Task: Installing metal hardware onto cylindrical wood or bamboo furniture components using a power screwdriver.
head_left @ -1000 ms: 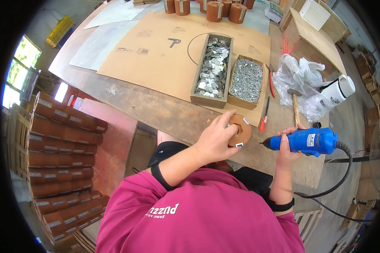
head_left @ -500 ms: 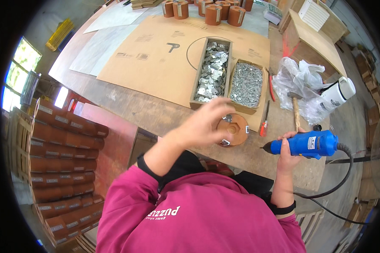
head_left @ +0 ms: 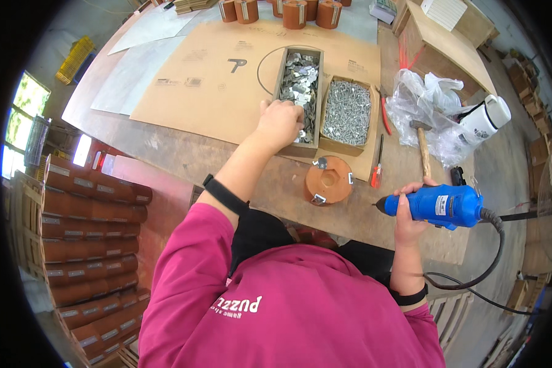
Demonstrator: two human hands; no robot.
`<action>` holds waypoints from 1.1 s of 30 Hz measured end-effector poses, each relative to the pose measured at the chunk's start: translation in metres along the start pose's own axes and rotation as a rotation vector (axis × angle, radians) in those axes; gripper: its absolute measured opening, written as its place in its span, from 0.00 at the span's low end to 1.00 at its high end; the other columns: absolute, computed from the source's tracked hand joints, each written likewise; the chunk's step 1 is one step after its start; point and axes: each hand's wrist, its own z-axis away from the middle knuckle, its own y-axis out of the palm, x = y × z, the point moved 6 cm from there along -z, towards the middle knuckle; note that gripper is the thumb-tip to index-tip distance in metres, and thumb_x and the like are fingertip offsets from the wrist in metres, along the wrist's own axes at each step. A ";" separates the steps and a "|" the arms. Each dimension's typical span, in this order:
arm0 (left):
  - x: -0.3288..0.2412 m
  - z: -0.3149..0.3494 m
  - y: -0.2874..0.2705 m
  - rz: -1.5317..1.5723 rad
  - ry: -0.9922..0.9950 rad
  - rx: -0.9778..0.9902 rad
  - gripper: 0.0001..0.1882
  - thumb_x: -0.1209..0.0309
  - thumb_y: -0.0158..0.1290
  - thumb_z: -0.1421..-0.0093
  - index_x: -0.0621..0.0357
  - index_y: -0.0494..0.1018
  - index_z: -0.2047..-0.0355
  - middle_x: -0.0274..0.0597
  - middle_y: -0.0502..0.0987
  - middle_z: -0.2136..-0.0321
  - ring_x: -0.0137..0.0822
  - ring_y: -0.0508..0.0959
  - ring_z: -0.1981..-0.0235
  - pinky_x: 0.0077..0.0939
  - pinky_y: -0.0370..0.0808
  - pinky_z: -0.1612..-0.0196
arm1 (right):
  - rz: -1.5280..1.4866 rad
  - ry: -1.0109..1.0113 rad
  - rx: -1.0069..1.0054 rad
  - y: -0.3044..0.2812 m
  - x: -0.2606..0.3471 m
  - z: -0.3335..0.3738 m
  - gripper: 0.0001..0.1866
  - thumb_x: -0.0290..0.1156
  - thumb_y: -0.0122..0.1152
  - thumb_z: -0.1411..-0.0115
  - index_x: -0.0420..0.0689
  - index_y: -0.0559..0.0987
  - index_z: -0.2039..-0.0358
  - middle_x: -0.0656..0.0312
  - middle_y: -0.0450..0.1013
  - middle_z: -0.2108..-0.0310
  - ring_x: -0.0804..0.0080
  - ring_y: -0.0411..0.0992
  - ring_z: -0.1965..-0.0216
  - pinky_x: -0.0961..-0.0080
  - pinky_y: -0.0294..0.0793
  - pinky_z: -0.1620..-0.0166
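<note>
My left hand (head_left: 280, 122) reaches into the near end of a long box of small metal plates (head_left: 299, 92), fingers curled down among them; what it grips is hidden. My right hand (head_left: 409, 211) holds a blue corded electric screwdriver (head_left: 438, 206) level, its tip pointing left. Between the hands, a round brown wooden disc (head_left: 328, 180) with small metal brackets on its rim lies on the workbench (head_left: 184, 153), near its front edge.
A box of screws (head_left: 348, 112) sits beside the plate box on a cardboard sheet (head_left: 214, 80). A hammer (head_left: 422, 144), red-handled screwdriver (head_left: 378, 168), plastic bag (head_left: 426, 101) and white bottle (head_left: 484, 122) lie right. Brown rolls (head_left: 294, 12) stand at the back. Stacked brown pieces (head_left: 86, 239) fill the left.
My left hand has lifted off the wooden disc and moved up and away to the box of metal plates. The right hand with the screwdriver has barely moved.
</note>
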 end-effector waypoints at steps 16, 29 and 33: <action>-0.085 0.119 -0.053 0.259 0.437 -0.380 0.10 0.75 0.54 0.61 0.50 0.73 0.74 0.29 0.71 0.74 0.33 0.70 0.67 0.48 0.53 0.46 | -0.074 0.107 -0.086 -0.005 -0.006 -0.011 0.27 0.15 0.52 0.54 0.39 0.56 0.53 0.58 0.66 0.73 0.74 0.68 0.72 0.75 0.70 0.64; -0.083 0.102 -0.017 0.677 0.358 -0.128 0.22 0.74 0.62 0.65 0.58 0.69 0.66 0.53 0.57 0.49 0.49 0.68 0.57 0.34 0.69 0.57 | -0.082 0.064 -0.092 -0.007 -0.007 -0.009 0.26 0.16 0.53 0.54 0.39 0.57 0.54 0.58 0.66 0.73 0.73 0.68 0.73 0.74 0.72 0.65; -0.098 0.114 -0.014 0.604 0.213 -0.265 0.21 0.74 0.62 0.64 0.60 0.69 0.67 0.55 0.58 0.49 0.47 0.70 0.60 0.33 0.70 0.59 | -0.085 0.061 -0.094 -0.006 -0.006 -0.009 0.26 0.16 0.53 0.54 0.39 0.57 0.54 0.58 0.66 0.73 0.73 0.68 0.73 0.75 0.72 0.66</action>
